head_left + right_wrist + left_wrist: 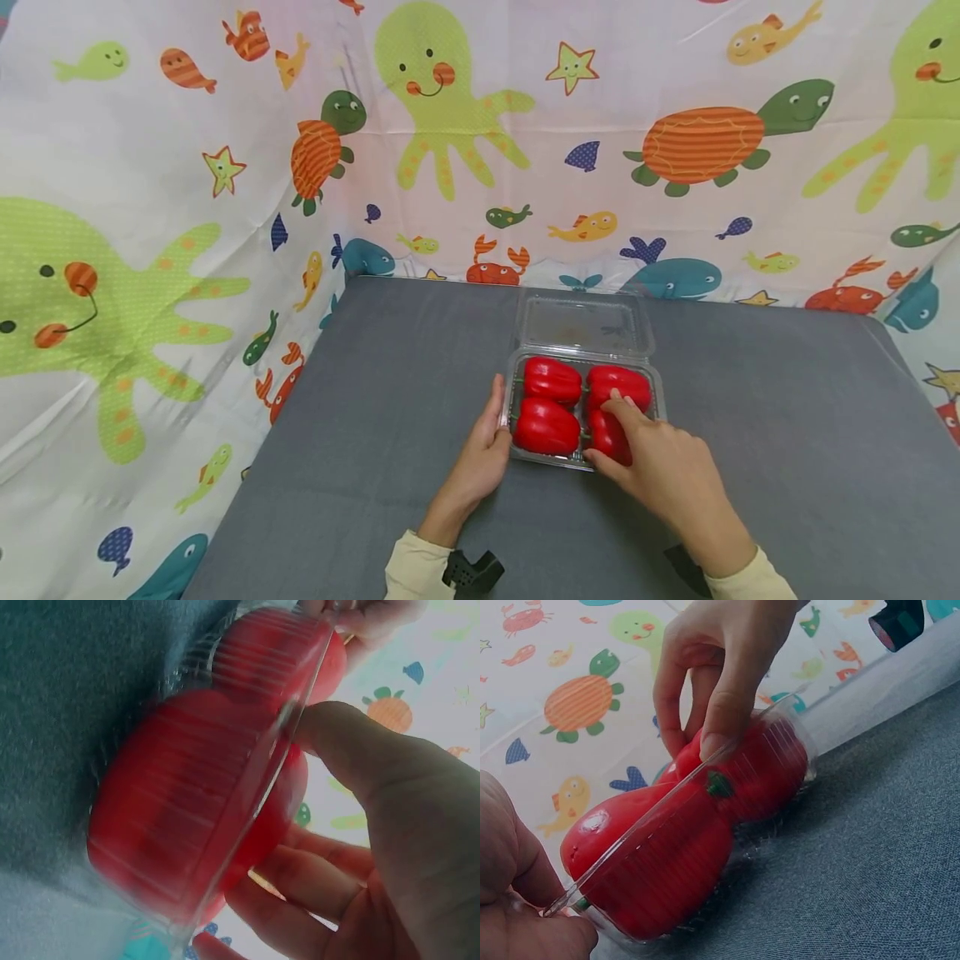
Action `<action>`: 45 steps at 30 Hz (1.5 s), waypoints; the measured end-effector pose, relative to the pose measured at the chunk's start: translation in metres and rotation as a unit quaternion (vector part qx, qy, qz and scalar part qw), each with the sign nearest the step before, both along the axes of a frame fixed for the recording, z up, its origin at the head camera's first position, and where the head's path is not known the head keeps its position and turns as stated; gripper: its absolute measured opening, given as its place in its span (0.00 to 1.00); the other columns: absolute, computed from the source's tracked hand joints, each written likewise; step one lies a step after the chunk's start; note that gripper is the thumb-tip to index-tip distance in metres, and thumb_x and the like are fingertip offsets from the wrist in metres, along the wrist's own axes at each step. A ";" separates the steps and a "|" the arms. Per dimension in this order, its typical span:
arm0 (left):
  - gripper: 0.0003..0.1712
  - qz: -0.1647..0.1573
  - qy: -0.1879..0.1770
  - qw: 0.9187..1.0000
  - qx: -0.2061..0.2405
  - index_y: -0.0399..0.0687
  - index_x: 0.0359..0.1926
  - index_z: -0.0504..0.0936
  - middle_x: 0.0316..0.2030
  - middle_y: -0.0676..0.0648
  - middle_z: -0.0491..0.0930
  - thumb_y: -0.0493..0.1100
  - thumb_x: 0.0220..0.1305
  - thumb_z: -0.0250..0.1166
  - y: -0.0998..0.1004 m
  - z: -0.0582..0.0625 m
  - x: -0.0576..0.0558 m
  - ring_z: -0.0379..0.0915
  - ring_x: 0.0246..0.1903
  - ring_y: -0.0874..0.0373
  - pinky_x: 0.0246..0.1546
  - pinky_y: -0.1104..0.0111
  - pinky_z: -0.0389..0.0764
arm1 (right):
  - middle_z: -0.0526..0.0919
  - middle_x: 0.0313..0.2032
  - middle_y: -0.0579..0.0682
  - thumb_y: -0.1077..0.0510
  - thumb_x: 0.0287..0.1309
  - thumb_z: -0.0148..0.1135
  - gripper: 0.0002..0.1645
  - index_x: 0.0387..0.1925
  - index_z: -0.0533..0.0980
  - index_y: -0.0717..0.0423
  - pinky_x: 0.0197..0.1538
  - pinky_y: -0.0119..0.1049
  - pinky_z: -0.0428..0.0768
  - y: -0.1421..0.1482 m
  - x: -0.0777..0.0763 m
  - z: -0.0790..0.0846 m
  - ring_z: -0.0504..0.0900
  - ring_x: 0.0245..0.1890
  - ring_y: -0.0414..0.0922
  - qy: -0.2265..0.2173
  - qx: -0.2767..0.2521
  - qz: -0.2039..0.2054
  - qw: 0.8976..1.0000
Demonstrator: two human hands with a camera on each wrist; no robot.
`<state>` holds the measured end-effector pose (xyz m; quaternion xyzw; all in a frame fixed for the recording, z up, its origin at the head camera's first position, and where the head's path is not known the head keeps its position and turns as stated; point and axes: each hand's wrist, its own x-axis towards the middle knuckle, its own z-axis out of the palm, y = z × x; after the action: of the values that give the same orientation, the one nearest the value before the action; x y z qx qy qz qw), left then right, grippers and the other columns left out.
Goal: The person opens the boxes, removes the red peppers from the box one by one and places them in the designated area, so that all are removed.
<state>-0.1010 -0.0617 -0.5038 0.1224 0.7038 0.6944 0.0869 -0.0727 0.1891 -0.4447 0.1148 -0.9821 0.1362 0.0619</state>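
The back and left of the scene are covered by a white cloth (258,100) printed with octopuses, turtles, crabs and fish. Below it, a grey table (390,400) is spread out. On the table, near its middle, a clear box (553,460) is set, its lid (585,323) folded open on the far side. The box is placed between the two hands. Its left side is met by the left hand (480,457); its near right quarter is covered from above by the right hand (667,462). The box's rim is pinched by the left hand between thumb and fingers, the fingers being laid along the outside. Both forearms are covered by pale sleeves (418,571).

In the box, four red peppers are laid two by two. The near right pepper (609,437) is pinched by the right hand, with the thumb pressed on its near side and the fingers on its far side; it is held within the walls of the box and partly hidden by the hand. The far right pepper (619,383) is placed just beyond it. The near left pepper (546,427) and far left pepper (552,380) are lined up just beside the left hand. A black device (472,573) is worn on the left wrist. Smallest, a green stem (718,784) is pointed leftward from the pinched pepper.
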 end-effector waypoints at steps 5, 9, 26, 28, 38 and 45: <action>0.43 -0.005 -0.003 1.000 0.001 0.41 0.85 0.37 0.86 0.45 0.39 0.26 0.75 0.42 0.000 -0.002 0.001 0.35 0.84 0.52 0.82 0.57 0.43 | 0.79 0.20 0.46 0.39 0.43 0.85 0.51 0.67 0.77 0.55 0.20 0.37 0.78 -0.002 0.002 -0.002 0.70 0.16 0.41 -0.003 -0.014 -0.013 1.000; 0.43 -0.004 -0.007 1.000 0.000 0.43 0.86 0.37 0.86 0.46 0.38 0.26 0.76 0.42 0.000 -0.003 0.002 0.35 0.84 0.54 0.82 0.58 0.43 | 0.79 0.20 0.46 0.41 0.43 0.84 0.48 0.65 0.78 0.56 0.20 0.38 0.79 -0.002 0.003 -0.001 0.71 0.16 0.41 0.001 -0.026 -0.022 0.999; 0.44 0.005 0.003 1.000 -0.004 0.44 0.85 0.38 0.85 0.45 0.39 0.25 0.75 0.42 0.000 0.001 0.000 0.34 0.83 0.54 0.81 0.58 0.42 | 0.89 0.41 0.55 0.36 0.46 0.84 0.52 0.70 0.75 0.50 0.33 0.50 0.89 0.017 0.001 0.003 0.84 0.31 0.47 -0.046 -0.041 0.016 0.998; 0.43 0.006 0.000 1.000 -0.003 0.45 0.86 0.39 0.85 0.45 0.39 0.26 0.75 0.42 0.000 0.000 0.000 0.35 0.83 0.54 0.81 0.59 0.43 | 0.89 0.39 0.52 0.36 0.45 0.84 0.53 0.70 0.75 0.50 0.34 0.49 0.90 0.020 0.001 0.004 0.84 0.30 0.44 -0.059 -0.046 0.027 0.997; 0.44 0.005 0.001 1.000 -0.003 0.46 0.86 0.39 0.86 0.46 0.39 0.26 0.76 0.43 0.000 -0.001 0.001 0.36 0.84 0.54 0.82 0.59 0.43 | 0.74 0.18 0.37 0.37 0.49 0.83 0.50 0.70 0.77 0.51 0.27 0.30 0.78 0.026 -0.001 0.010 0.73 0.19 0.35 -0.096 -0.055 0.043 0.993; 0.44 0.008 0.001 1.000 -0.004 0.47 0.86 0.39 0.86 0.46 0.39 0.26 0.75 0.43 0.000 0.000 0.002 0.35 0.83 0.55 0.82 0.58 0.42 | 0.69 0.16 0.38 0.36 0.50 0.82 0.49 0.70 0.77 0.51 0.22 0.28 0.74 0.027 0.000 0.013 0.67 0.14 0.35 -0.076 -0.058 0.045 0.994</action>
<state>-0.0995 -0.0614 -0.5043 0.1172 0.7072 0.6924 0.0814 -0.0726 0.2162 -0.4312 0.1444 -0.9681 0.2043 -0.0129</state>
